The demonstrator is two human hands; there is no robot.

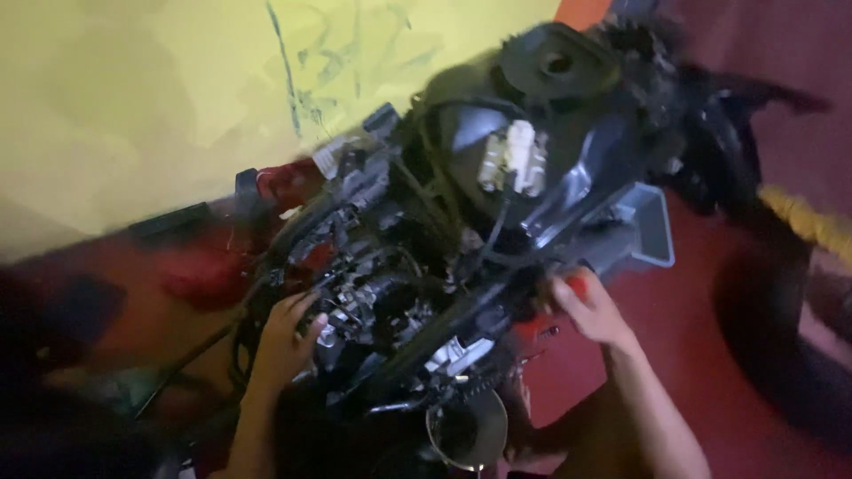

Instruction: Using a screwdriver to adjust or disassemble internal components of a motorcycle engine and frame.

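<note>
Looking down on stripped motorcycle (461,239), blurred. My left hand (286,339) rests fingers on engine parts (373,302) at machine's left side. My right hand (593,309) grips red-handled tool (577,284) against dark frame rail (461,328); tool tip hidden. White connector block (513,160) sits above on black body. Grey bin (652,231) just beyond right hand. Yellow wall (142,98) behind, red floor (692,355) below.

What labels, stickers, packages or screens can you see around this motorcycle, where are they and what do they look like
Label: small pale rectangular tag with dark lines, at the upper left of the motorcycle frame, near the yellow wall; too blurred to tell more.
White connector block: not a label, a pale plastic part on the dark body panel.
No packages or screens show.
</note>
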